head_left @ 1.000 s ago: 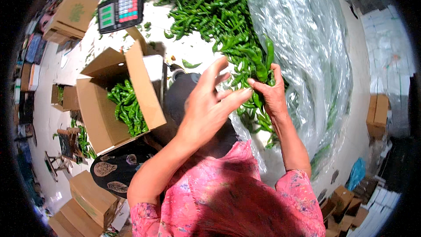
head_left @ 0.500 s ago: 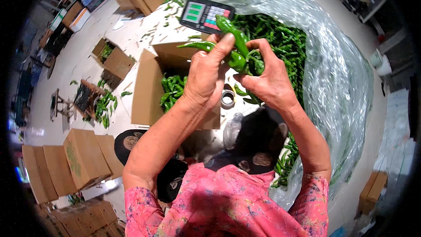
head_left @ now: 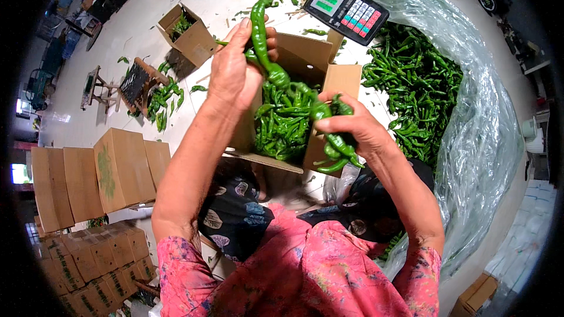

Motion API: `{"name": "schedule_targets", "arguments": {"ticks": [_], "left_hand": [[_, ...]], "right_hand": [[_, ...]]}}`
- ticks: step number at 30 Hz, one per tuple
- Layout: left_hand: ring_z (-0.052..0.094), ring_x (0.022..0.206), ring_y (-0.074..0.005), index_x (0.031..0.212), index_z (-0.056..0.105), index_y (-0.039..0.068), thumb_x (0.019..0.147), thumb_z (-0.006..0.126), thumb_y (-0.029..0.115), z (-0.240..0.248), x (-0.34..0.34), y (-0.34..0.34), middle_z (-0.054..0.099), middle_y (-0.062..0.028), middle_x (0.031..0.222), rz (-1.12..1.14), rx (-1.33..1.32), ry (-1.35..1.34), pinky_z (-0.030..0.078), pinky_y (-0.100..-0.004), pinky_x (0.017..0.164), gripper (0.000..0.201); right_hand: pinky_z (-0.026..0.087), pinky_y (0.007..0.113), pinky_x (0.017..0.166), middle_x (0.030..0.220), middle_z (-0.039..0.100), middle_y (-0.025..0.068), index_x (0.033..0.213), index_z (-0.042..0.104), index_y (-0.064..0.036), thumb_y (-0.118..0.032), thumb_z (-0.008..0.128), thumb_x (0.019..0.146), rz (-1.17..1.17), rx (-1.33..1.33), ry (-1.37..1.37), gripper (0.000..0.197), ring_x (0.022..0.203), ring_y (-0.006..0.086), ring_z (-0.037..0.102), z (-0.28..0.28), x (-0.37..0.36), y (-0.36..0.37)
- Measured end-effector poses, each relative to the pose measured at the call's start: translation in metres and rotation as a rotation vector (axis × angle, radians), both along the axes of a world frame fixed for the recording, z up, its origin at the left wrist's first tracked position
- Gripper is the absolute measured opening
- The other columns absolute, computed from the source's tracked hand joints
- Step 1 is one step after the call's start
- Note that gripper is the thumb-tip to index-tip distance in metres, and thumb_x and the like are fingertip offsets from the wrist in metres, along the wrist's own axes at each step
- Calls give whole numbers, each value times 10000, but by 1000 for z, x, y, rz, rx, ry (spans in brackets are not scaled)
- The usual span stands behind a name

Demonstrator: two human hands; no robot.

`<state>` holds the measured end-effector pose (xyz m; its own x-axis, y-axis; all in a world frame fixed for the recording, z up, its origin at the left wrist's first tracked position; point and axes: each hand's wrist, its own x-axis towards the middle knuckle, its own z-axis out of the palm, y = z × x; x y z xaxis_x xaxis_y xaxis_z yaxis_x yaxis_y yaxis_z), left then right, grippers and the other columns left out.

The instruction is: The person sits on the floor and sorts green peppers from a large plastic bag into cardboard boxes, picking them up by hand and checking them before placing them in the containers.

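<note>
Overhead, glossy curved green peppers [head_left: 276,70] in hands [head_left: 235,70]

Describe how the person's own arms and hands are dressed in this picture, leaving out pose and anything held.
Both forearms are bare from the elbows down, and the left hand and right hand wear no gloves. No ring, watch or bracelet is visible. The upper arms are covered by short sleeves of a pink floral top with darker mottled patches near the sleeve hems.

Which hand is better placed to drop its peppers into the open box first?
Probably the right hand: its green peppers hang low over the open box. The left hand holds its long pepper higher, near the box's far edge.
</note>
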<state>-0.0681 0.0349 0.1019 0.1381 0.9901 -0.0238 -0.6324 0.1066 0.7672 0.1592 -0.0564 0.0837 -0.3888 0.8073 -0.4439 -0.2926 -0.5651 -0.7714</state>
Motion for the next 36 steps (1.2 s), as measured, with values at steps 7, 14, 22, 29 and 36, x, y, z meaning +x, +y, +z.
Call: {"name": "schedule_targets", "arguments": {"ticks": [7, 14, 22, 29, 36], "left_hand": [[570, 971, -150, 1300, 547, 13, 956, 563, 396, -47, -21, -23, 643, -105, 1071, -175, 77, 967, 424, -304, 904, 514], [548, 825, -81, 1208, 530, 2, 865, 719, 250, -48, 21, -54, 604, -46, 998, -373, 14, 899, 475, -245, 759, 463], [583, 853, -127, 1194, 518, 33, 891, 607, 111, -57, -7, -36, 602, -50, 967, -209, -315, 222, 485, -265, 743, 325], [570, 794, -107, 1105, 554, 78, 903, 683, 259, -57, 7, -28, 593, -36, 932, -320, -373, 281, 463, -235, 643, 301], [609, 776, -121, 1114, 549, 73, 834, 680, 64, -51, -17, -20, 597, -13, 899, -166, -219, 407, 520, -234, 694, 310]], "right_hand": [[568, 342, 782, 1119, 634, 117, 1261, 461, -86, -34, 679, 824, -225, 51, 309, 491, 951, 197, 642, -37, 3, 16], [530, 338, 912, 1167, 601, 93, 1293, 484, -84, -112, 668, 901, -246, 25, 319, 434, 1033, 186, 619, -53, -23, 22], [538, 339, 894, 1138, 613, 146, 1163, 532, -28, -62, 633, 871, -280, 14, 279, 312, 1021, 217, 630, -62, -25, 29], [562, 356, 821, 1201, 608, 196, 1182, 513, -38, -17, 598, 841, 22, -14, 387, 352, 1059, 264, 640, -57, -33, 27], [544, 422, 931, 1226, 595, 214, 1244, 439, 0, 10, 546, 847, -299, -25, 365, 412, 1135, 304, 611, -68, -36, 31]]}}
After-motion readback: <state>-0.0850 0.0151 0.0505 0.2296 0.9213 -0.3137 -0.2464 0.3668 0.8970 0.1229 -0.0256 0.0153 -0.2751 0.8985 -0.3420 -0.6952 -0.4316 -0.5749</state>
